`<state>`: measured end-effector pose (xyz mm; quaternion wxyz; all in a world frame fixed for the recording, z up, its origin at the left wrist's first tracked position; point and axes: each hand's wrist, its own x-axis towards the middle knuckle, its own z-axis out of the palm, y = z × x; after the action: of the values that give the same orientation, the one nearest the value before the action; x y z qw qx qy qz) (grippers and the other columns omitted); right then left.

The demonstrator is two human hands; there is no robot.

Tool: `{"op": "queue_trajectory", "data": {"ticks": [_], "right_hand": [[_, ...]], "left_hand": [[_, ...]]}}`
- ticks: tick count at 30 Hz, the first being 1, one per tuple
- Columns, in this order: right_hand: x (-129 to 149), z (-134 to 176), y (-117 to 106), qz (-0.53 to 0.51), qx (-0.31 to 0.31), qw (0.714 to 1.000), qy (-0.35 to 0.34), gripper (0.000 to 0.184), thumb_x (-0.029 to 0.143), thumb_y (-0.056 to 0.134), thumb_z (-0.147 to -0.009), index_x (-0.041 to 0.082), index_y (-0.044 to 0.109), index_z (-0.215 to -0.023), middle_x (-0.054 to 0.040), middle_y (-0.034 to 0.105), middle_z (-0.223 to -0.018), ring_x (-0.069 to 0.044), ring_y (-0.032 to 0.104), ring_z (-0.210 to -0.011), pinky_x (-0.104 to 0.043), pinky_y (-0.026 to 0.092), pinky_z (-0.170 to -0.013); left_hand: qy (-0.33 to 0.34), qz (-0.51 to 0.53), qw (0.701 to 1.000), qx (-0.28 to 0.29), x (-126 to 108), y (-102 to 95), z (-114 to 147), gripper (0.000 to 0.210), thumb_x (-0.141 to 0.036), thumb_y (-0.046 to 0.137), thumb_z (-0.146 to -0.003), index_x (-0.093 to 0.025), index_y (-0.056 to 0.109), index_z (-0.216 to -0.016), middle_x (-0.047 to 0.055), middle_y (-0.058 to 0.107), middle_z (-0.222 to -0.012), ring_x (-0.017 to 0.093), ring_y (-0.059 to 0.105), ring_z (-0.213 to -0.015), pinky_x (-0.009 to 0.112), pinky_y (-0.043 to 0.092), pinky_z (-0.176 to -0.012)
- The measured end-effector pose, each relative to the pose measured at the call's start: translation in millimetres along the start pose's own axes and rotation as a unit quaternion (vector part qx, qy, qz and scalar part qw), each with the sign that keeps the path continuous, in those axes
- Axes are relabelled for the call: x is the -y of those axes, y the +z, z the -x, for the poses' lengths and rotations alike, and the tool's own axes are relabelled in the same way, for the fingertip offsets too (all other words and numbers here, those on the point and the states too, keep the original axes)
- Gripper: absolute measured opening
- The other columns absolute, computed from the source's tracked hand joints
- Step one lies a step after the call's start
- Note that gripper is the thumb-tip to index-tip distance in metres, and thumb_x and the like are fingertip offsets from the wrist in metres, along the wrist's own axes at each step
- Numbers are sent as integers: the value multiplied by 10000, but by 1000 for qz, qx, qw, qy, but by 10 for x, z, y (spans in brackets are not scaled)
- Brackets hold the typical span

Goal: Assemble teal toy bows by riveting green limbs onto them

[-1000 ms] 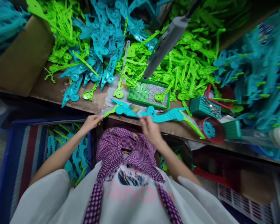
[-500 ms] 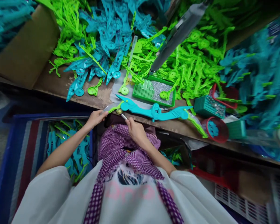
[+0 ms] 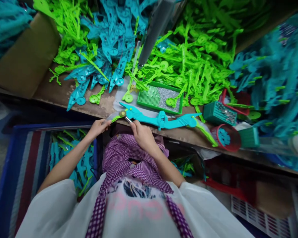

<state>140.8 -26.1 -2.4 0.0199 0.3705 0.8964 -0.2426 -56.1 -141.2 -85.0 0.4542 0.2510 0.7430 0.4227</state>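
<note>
A long turquoise plastic part (image 3: pixel 149 119) lies along the near edge of the bench, with a lime-green and clear plastic arm at each end. My left hand (image 3: pixel 99 128) is closed on the left green-and-clear arm (image 3: pixel 117 117), fingers pinching its outer end. In my right hand (image 3: pixel 143 135) is a small hammer with a metal shaft (image 3: pixel 128 119). Its round yellowish head (image 3: pixel 122 113) is over the joint between the green arm and the turquoise part, covering that joint. Whether the head touches the joint I cannot tell.
Above the bench hangs a grey pen-shaped tool (image 3: pixel 151 36). Behind the part stands a green tray (image 3: pixel 161 107) of small metal pieces. Heaps of lime-green parts (image 3: pixel 201 62) and turquoise parts (image 3: pixel 119 43) cover the back. Small baskets (image 3: pixel 225 137) stand right; a crate (image 3: pixel 12 158) is lower left.
The hammer head has shifted up and left, from just below the joint onto it. The hanging grey tool has swung left. My left hand keeps its hold.
</note>
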Motion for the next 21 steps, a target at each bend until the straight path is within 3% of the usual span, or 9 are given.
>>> {"op": "queue_trajectory", "data": {"ticks": [4,7,10,12,14,18,21], "right_hand": [[112,-214,-479,-152,-178,971,-55,443,529,239,-1000,235,568,-955,-7,584,-679,-150,551,-606,-268,340,-589],[-197,-326,-618,-212,-247,945,-36,442,548,265,-988,230,566,-934,-1,565,-684,-131,530,-612,-263,373,-586],[-850,-312,-689,-165,-267,947,68,413,541,322,-968,218,573,-912,-24,589,-706,-149,535,-623,-281,388,-582],[-1299,-337,-824,-66,-267,948,160,399,492,315,-976,200,586,-994,-65,631,-789,-192,582,-716,-312,403,-637],[-1646,-487,-1035,15,-250,944,213,375,431,333,-982,177,576,-1111,-112,667,-928,-224,611,-839,-341,409,-714],[-1976,-1137,-1438,86,-206,949,223,444,380,289,-1007,112,557,-1240,-193,653,-1130,-240,599,-1021,-383,380,-801],[-2008,-1530,-1601,96,-167,960,202,556,394,221,-1008,37,569,-1253,-244,600,-1217,-246,568,-1100,-410,369,-832]], "left_hand": [[-11,-19,1000,5,1,-10,-23,549,-700,626,-686,-152,626,-725,-13,538,-525,84,399,-410,214,256,-431],[-19,-45,999,12,-8,-46,-16,575,-714,589,-717,-146,640,-792,3,578,-584,95,438,-442,221,307,-453],[-9,-80,997,13,-7,-117,56,554,-667,645,-700,-155,637,-912,25,636,-708,139,543,-546,243,405,-515],[45,-112,993,-14,-24,-162,150,602,-562,770,-607,-172,624,-1040,64,677,-925,204,639,-775,281,491,-646],[115,-147,980,-67,-88,-188,268,658,-447,815,-573,-194,611,-1145,96,636,-1157,261,624,-1019,330,516,-806],[200,-207,948,-134,-377,-200,460,348,-365,704,-739,-227,702,-1058,76,658,-1152,269,607,-1100,381,458,-999],[222,-219,938,-150,-686,-249,493,284,-389,730,-720,-239,752,-961,49,715,-1026,260,653,-1006,369,472,-986]]}}
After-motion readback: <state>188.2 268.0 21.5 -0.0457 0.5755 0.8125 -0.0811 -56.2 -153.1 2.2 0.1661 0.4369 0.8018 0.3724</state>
